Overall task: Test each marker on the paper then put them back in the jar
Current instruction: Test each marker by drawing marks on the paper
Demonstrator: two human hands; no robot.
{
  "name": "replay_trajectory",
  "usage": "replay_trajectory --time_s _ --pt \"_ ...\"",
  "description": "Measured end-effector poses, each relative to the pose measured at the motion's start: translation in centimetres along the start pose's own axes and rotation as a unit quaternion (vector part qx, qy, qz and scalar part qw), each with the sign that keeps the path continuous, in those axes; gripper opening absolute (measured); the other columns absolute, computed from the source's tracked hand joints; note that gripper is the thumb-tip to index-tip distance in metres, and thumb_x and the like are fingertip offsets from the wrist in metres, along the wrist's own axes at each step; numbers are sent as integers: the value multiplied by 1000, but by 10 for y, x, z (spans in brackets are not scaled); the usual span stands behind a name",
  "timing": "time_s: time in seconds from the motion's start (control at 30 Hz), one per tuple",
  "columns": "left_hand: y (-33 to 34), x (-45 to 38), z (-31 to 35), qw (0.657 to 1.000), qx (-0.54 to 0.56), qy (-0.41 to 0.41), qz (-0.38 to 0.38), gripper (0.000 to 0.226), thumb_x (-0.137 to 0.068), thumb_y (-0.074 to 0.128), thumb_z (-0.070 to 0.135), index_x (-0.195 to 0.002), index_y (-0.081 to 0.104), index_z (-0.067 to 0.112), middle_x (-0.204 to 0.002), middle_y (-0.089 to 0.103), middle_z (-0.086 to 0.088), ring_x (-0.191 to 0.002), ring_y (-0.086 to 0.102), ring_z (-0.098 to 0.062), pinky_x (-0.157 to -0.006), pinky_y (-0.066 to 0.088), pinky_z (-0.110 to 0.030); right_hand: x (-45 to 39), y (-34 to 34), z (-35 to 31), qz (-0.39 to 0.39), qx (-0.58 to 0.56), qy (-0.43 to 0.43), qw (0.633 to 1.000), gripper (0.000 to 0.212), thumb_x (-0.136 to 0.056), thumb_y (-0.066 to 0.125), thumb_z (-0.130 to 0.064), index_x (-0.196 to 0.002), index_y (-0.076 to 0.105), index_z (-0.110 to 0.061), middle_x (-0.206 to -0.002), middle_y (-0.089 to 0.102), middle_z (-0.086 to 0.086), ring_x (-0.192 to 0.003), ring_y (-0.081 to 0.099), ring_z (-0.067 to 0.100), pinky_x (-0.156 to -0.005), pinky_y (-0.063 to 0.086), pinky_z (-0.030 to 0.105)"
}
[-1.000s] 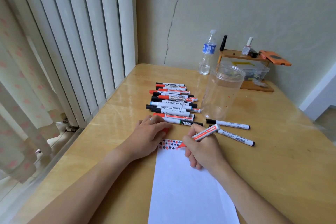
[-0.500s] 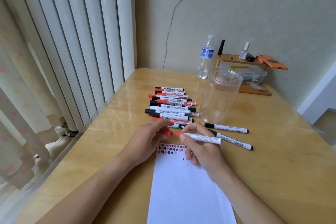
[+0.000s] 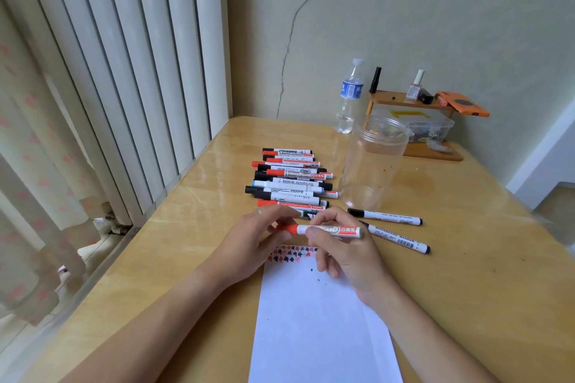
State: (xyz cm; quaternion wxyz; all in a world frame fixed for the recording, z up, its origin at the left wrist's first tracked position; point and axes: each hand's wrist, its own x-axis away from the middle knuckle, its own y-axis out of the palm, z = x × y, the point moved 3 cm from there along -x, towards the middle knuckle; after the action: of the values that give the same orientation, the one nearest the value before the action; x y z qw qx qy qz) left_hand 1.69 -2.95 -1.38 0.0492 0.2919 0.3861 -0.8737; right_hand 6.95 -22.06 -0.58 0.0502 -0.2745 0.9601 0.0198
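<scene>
A red whiteboard marker [image 3: 329,231] lies level between both hands, just above the top edge of the white paper [image 3: 320,320]. My right hand [image 3: 345,253] grips its white barrel. My left hand [image 3: 255,242] pinches the red cap, which sits on the marker's left end. The paper's top carries rows of small red and black test marks [image 3: 291,253]. A pile of several markers [image 3: 291,182] lies beyond the hands. To its right stands the clear empty jar [image 3: 371,162], upright. Two black markers [image 3: 395,227] lie in front of the jar.
A water bottle [image 3: 350,96] stands by the wall. Behind the jar is a small wooden shelf [image 3: 410,102] with little bottles, an orange item and a clear plastic box [image 3: 429,127] under it. White blinds and a curtain border the wooden table [image 3: 466,274] on the left.
My right hand lifted the red marker off the paper and turned it level. My left hand brought the red cap to its tip, and the cap now sits on the marker.
</scene>
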Motion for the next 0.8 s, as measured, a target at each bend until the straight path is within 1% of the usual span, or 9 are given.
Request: replay_trajectory --time_s 0.07,0.13,0.17,0.27,0.37,0.4,0.5,0.63,0.8 --pt "0 -1 -4 1000 -17 -9 6 24 -102 60 15 -125 64 23 -111 62 13 -101 59 -5 -82 50 -23 2 -2 -4 -7 -27 17 999 20 -92 76 -30 -103 73 -14 -90 74 15 -61 66 30 -44 42 27" --pt "-1 -1 -4 1000 -24 -16 10 22 -104 57 17 -123 65 23 -114 60 14 -102 55 0 -83 42 -13 2 -4 -5 -17 -52 47 997 28 -105 54 -30 -112 75 -12 -101 76 16 -72 71 35 -48 48 29" --pt "-1 -2 -3 1000 -25 -16 11 21 -104 57 17 -123 65 22 -114 59 16 -103 54 2 -84 39 -10 1 -6 -6 -20 -46 51 997 29 -107 51 -26 -113 76 -12 -102 76 17 -74 71 35 -50 49 29" --pt "1 -1 -2 999 -32 -7 -8 20 -107 51 22 -122 64 20 -116 55 18 -108 52 0 -89 42 -15 -1 -15 -6 -25 99 -2 995 23 -103 60 -12 -111 79 -23 -98 77 5 -74 72 25 -55 52 29" --pt "8 0 -6 995 -81 -25 -58 26 -107 45 34 -118 63 20 -109 57 9 -101 52 -11 -85 49 -34 -3 -21 -2 -20 273 -75 959 23 -93 73 -15 -106 76 -34 -97 74 -12 -85 70 8 -76 56 28" --pt "11 0 -6 993 -89 -26 -67 24 -106 47 33 -117 64 19 -105 56 9 -98 51 -10 -83 50 -35 -3 -22 -1 -15 300 -93 949 21 -88 78 -18 -102 74 -33 -94 72 -13 -83 67 7 -75 54 24" --pt "12 0 -4 994 -88 -15 -64 18 -104 56 23 -116 67 16 -99 51 13 -92 45 -1 -80 48 -31 -3 -21 2 -5 344 -127 930 22 -79 87 -21 -88 67 -28 -82 61 -11 -70 54 9 -62 41 19" --pt "9 2 -4 995 -87 -16 -55 19 -101 58 25 -114 69 18 -96 61 7 -91 53 -9 -76 51 -35 -4 -20 3 9 330 -137 934 19 -79 87 -24 -80 69 -27 -82 66 -9 -74 59 14 -64 44 28" --pt "7 3 -1 995 -90 -13 -44 21 -97 57 25 -110 72 18 -92 65 5 -90 57 -12 -74 52 -36 -2 -19 6 6 341 -128 931 21 -85 82 -36 -74 69 -24 -72 66 -11 -67 55 9 -61 39 21"
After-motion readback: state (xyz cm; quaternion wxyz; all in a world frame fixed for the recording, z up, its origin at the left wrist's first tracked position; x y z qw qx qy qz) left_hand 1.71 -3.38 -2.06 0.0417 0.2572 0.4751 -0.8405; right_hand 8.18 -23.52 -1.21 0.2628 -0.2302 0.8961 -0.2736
